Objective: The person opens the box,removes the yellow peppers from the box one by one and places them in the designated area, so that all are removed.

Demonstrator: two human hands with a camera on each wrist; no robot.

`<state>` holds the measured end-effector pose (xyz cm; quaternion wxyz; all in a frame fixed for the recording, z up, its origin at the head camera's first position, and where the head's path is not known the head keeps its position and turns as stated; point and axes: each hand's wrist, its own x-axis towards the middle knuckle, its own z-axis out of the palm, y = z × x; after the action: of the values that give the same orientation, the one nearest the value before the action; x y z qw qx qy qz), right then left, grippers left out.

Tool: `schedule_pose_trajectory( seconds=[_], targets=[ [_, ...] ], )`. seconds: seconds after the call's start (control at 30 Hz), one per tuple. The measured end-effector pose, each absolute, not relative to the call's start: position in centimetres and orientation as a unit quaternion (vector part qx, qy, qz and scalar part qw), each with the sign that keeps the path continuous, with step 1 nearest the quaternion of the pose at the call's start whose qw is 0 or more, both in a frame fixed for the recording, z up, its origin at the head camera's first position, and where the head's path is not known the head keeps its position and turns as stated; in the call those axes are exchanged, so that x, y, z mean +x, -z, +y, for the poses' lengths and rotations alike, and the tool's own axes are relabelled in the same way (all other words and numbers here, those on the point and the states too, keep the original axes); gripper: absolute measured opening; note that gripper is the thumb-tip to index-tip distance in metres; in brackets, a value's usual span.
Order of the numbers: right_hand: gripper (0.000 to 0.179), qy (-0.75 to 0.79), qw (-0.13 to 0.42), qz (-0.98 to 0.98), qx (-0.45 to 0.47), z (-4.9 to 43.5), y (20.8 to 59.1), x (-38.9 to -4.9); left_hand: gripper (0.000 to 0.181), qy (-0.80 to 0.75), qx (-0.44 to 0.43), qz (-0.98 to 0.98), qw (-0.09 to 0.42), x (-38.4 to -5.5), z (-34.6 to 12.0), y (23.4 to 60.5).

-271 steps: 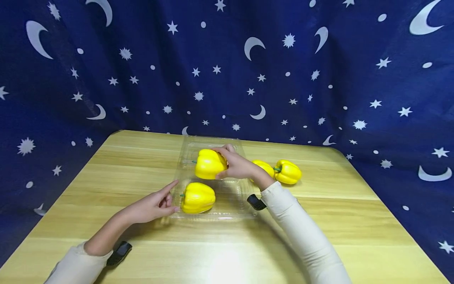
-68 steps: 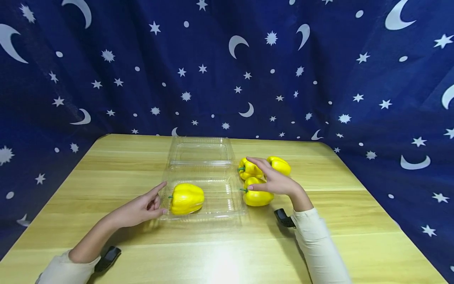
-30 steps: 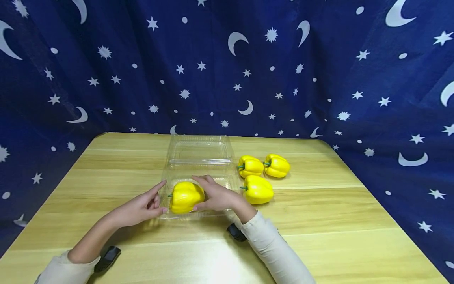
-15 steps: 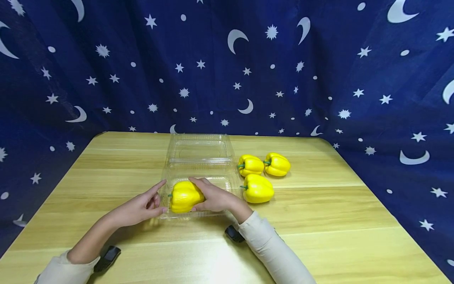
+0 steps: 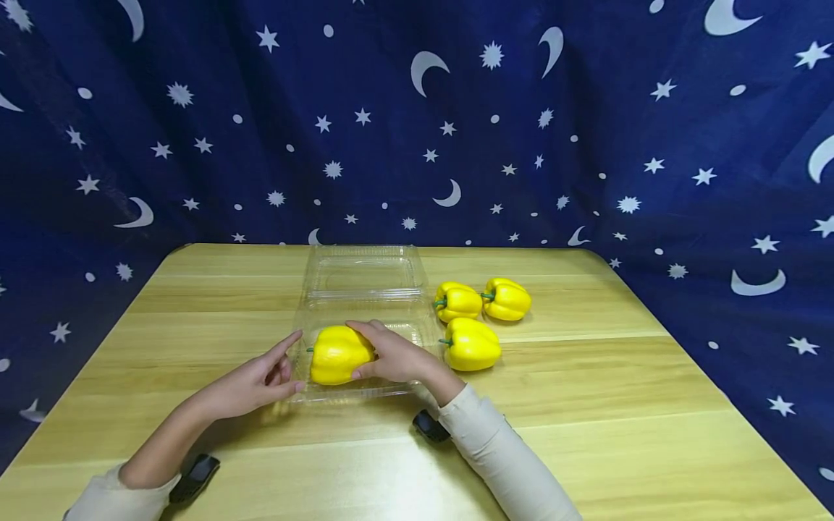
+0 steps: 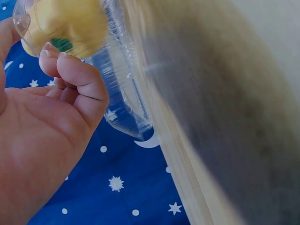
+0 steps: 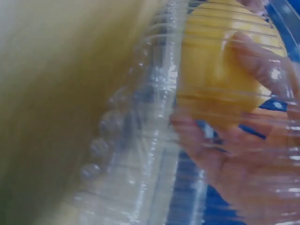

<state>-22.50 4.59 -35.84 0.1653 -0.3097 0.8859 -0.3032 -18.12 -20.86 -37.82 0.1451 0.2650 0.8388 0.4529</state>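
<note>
A yellow bell pepper (image 5: pixel 337 354) with a green stem is at the left of the near half of a clear plastic clamshell box (image 5: pixel 368 294). My right hand (image 5: pixel 399 358) grips this pepper from its right side, thumb in front and fingers over the back. Through the ribbed clear wall, the right wrist view shows the fingers of that hand (image 7: pixel 253 164) round the yellow pepper (image 7: pixel 211 65). At the box's left edge, my left hand (image 5: pixel 254 383) touches it with index finger and thumb spread and straight, the other fingers folded in.
Three more yellow bell peppers lie right of the box: one nearer (image 5: pixel 472 345), one behind it (image 5: pixel 458 302) and one at the far right (image 5: pixel 507 299). The box lid (image 5: pixel 365 271) lies folded back. A starry blue curtain (image 5: pixel 417 145) hangs behind the wooden table (image 5: pixel 586 405).
A pepper that my right hand held over the box now lies on the table. My right hand moved left onto the pepper in the box and has raised it slightly. My left hand stays put.
</note>
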Motion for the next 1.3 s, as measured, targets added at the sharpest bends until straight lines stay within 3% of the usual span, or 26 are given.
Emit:
schedule_pose_trajectory(
  seconds=[1.3],
  targets=[
    [0.078,0.369,0.1,0.874,-0.3,11.9,32.8,-22.7,0.081,-0.462,0.248,0.838,0.149,-18.3,-20.8,38.3]
  ],
)
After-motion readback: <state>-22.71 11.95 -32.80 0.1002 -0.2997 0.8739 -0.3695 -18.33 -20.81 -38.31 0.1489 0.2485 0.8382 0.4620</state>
